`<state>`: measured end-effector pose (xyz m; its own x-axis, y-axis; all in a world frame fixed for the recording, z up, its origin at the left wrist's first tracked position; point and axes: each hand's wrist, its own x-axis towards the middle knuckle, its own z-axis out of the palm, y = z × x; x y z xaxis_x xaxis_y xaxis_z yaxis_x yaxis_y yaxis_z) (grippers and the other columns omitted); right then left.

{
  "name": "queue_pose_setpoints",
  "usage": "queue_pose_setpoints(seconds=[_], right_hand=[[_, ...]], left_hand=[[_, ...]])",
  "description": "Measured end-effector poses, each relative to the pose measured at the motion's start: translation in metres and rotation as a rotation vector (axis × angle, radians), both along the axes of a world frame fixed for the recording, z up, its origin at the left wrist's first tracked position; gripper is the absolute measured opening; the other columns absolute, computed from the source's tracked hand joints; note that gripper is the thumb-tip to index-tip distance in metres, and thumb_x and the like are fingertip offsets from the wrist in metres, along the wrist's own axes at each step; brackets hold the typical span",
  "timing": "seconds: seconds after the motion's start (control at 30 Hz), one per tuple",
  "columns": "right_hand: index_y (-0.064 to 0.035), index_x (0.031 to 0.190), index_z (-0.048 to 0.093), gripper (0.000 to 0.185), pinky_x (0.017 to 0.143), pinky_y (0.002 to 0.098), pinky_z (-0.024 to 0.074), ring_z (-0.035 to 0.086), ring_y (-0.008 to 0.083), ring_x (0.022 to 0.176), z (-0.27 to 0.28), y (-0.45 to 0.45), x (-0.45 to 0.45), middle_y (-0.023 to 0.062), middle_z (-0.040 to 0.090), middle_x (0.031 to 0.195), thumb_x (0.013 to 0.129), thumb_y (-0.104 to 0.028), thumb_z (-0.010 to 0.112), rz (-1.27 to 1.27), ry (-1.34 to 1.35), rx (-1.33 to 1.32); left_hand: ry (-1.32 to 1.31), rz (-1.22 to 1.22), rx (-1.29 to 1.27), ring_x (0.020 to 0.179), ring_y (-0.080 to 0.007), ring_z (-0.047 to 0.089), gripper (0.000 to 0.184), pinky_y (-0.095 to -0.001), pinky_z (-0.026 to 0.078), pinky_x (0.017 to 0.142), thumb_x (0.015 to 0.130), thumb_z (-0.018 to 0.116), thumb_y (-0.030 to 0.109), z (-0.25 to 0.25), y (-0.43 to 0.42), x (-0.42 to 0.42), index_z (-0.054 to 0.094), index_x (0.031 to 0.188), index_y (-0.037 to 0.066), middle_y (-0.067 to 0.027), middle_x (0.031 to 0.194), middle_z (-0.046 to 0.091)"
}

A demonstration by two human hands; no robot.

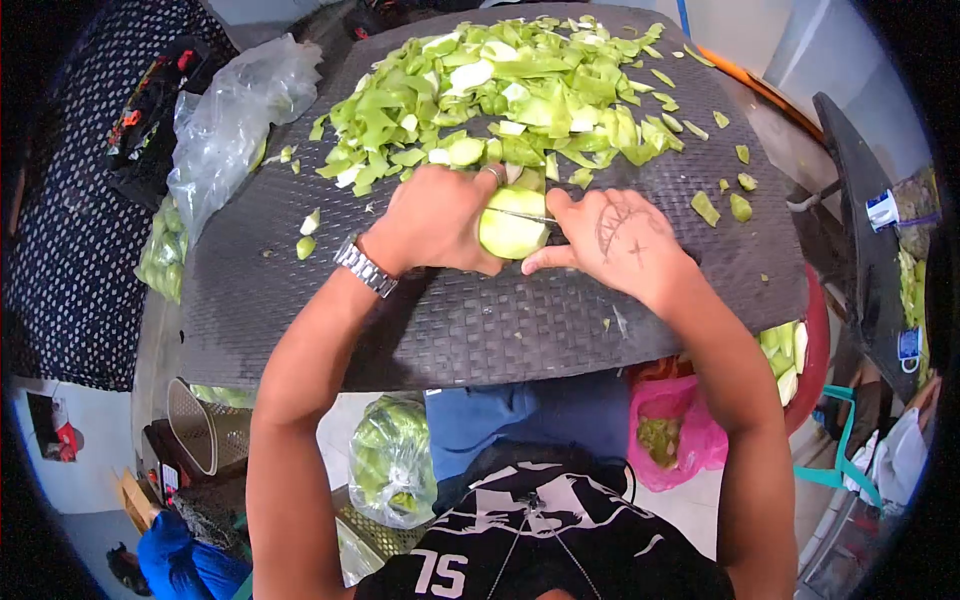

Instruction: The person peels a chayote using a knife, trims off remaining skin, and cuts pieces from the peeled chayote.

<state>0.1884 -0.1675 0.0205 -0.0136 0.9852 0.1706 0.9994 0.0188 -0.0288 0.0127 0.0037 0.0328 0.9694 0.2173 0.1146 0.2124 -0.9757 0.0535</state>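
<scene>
The left hand is gripping the pale-green, rounded, probably firm, slippery fruit sensibly at nine o'clock; the right hand is apparently holding a thin metal blade.

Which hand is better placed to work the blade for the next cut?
The right hand, most likely: it meets one end of the thin blade across the green fruit, though its grip is hidden. The left hand curls around the fruit's opposite side.

Fingers on fruit, blade, green peelings
</scene>
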Motion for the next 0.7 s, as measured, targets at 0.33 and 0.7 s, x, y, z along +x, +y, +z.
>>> queue_pose_setpoints(seconds=[0.33,0.7], right_hand=[[-0.0068,0.103,0.058,0.041,0.073,0.0543,0.0528,0.068,0.0446,0.081,0.019,0.005,0.024,0.0212,0.066,0.076,0.097,-0.046,0.067,0.111,0.257,-0.067],[-0.0040,0.094,0.062,0.028,0.067,0.0488,0.0475,0.063,0.0418,0.075,0.028,-0.024,0.043,0.0200,0.064,0.076,0.102,-0.031,0.062,0.067,0.659,-0.233]], left_hand=[[-0.074,0.016,-0.080,0.069,-0.0399,0.071,0.077,-0.0479,0.058,0.067,0.053,0.091,0.044,0.005,-0.002,0.004,0.063,0.113,0.005,-0.0180,0.072,0.069],[-0.645,0.468,-0.894,0.119,-0.0286,0.065,0.080,-0.0413,0.053,0.104,0.077,0.092,0.032,-0.003,-0.004,-0.084,0.055,0.138,-0.004,-0.0189,0.128,0.067]])
